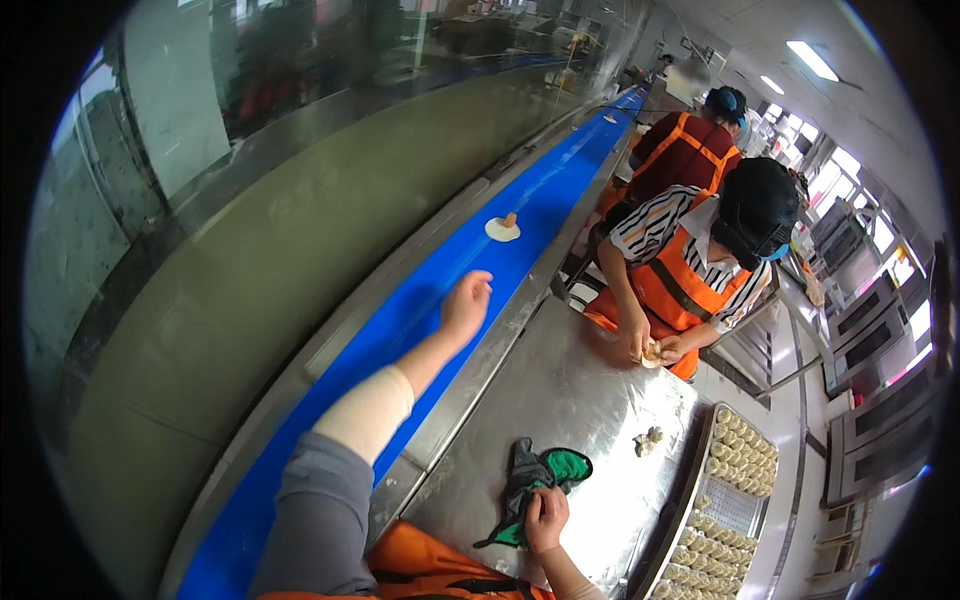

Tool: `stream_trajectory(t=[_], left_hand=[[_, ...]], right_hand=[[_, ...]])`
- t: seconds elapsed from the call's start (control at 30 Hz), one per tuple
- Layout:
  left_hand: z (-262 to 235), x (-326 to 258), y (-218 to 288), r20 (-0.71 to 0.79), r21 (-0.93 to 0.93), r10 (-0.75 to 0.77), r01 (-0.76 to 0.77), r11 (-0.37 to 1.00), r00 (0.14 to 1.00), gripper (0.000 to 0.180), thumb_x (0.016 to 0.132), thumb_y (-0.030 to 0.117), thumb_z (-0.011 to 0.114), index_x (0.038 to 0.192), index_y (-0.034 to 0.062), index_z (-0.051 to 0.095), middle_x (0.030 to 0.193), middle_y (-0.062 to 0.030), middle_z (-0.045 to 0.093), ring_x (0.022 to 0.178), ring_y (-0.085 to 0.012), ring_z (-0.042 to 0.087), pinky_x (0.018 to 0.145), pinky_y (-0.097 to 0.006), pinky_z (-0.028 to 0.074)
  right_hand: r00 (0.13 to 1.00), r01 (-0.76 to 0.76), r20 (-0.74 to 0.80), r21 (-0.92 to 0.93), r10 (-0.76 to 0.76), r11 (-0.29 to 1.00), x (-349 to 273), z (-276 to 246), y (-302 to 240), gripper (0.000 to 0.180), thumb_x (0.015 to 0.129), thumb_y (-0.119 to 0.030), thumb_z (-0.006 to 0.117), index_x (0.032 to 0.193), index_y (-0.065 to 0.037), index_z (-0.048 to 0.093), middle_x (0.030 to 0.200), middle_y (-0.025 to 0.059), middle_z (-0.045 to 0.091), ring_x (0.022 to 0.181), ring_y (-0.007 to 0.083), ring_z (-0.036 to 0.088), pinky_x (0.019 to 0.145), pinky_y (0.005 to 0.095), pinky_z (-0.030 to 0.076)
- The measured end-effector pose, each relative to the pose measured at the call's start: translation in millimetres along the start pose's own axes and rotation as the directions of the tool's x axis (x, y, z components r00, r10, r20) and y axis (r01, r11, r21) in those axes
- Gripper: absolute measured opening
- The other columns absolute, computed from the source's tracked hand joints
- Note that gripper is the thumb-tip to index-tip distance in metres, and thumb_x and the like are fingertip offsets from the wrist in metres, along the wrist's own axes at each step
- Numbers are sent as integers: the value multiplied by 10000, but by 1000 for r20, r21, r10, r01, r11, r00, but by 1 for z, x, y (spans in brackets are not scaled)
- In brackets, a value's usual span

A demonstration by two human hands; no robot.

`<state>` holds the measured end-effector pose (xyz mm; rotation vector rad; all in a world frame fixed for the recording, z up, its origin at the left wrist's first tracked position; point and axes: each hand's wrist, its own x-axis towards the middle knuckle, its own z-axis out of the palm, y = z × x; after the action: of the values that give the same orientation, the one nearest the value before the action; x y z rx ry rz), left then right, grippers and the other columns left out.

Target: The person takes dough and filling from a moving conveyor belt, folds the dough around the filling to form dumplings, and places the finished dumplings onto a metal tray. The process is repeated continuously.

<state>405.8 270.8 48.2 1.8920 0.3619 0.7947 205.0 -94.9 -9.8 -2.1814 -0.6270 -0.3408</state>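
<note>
My left hand (467, 307) reaches out over the blue conveyor belt (420, 322), its fingers loosely bent and a little apart, with nothing visible in them. Just beyond it on the belt lies a round, pale dough wrapper (501, 231) with a lump of brownish filling (510, 219) on top. My right hand (547, 517) is low over the steel table, its curled fingers closed on the edge of a crumpled dark cloth (520, 478) with a green side. A small cluster of dumplings (649, 441) sits on the table to the right of the cloth.
Across the table, a co-worker in an orange apron (680, 285) pinches a dumpling (652, 354) in both hands. A tray (712, 420) with rows of dumplings stands at the right edge of the steel table (560, 380). Another worker (690, 150) stands farther along the belt.
</note>
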Motion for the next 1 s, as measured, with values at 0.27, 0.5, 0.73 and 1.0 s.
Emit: stream_trajectory(t=[0.27,0.5,0.73,1.0], left_hand=[[16,155,-42,-75,404,-194,208,891,978,273,967,297,569,1113,101,691,1122,-131,698,1039,-335,663,875,-443,539],[49,167,-56,-89,680,30,38,732,996,321,899,352,685,1122,123,710,1122,-84,685,1108,-294,611,1022,-422,446],[20,129,-68,98,647,69,-117,753,993,242,887,266,706,1077,118,682,1071,-79,673,1032,-307,596,928,-466,453],[-40,59,-74,76,508,279,-278,815,957,184,826,136,729,989,85,659,1030,-87,662,977,-315,610,888,-448,461]], right_hand=[[998,-53,32,29,52,998,0,1,4,72,797,-3,642,825,-67,625,720,121,553,670,332,553,608,420,436],[998,-47,32,58,45,997,2,2,9,87,788,18,635,818,-63,624,686,112,530,629,310,526,579,404,410],[996,-75,46,25,74,997,1,1,10,61,786,-20,650,809,-74,633,687,103,524,630,307,532,576,408,417],[996,-74,45,13,74,997,4,2,5,46,805,-35,639,821,-77,631,719,111,556,662,328,548,604,428,437]])
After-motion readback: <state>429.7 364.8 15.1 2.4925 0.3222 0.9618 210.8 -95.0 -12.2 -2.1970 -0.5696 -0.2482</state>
